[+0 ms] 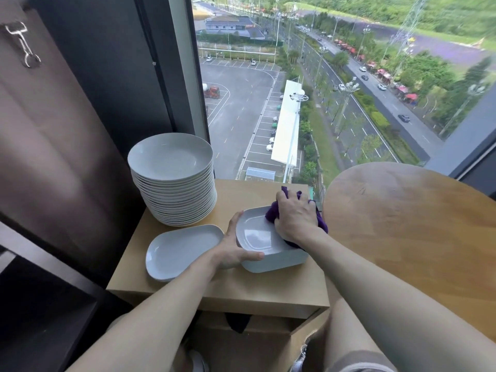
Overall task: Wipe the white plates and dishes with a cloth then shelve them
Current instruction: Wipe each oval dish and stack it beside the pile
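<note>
- The deep white dish (255,238) sits on the front right part of the wooden bench (268,288), in front of the window.
- The left hand (236,251) holds the dish by its near left corner, with its fingers curled round the rim and the thumb lying along the front wall.
- The right hand (295,218) grips a bunched purple cloth (323,224) and presses it into the far right side of the dish; its fingers are curled over the cloth.
- Just to the left of the dish lies a shallow white plate with rounded corners (182,251), flat on the bench and just beside the left wrist.
- Behind that plate, at the back left corner of the bench, stands a tall stack of round white plates (171,157).
- A round wooden table (402,224) stands close against the right side of the bench.
- On the left hangs a brown curtain (48,143) with a metal clip (22,44) on it near the top; below it is a dark shelf unit (40,304).
- The window (322,76) looks down on a car park and a road with cars.
- A red sign (251,26) on a distant building is too small to read.
</note>
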Tool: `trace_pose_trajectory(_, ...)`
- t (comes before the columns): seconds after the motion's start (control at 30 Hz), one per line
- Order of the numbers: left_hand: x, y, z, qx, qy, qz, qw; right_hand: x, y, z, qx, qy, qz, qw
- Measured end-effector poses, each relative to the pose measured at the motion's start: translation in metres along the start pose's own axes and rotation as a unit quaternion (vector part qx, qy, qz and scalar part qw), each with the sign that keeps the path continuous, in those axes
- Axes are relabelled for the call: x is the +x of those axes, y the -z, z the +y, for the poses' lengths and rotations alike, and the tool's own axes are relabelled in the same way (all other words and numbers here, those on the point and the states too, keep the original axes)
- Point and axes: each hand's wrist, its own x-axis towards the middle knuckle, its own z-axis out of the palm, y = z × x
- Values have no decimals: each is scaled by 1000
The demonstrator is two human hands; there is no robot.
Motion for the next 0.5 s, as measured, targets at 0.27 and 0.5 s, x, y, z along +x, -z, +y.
trace_pose_trajectory(0.27,-11,0,8,-17,-45,-6,999,-13,-2,-36,55,165,-33,984)
trace_pose_trajectory(0.5,-10,3,9,-18,-31,-11,999,-33,8,-8,72,143,-153,975)
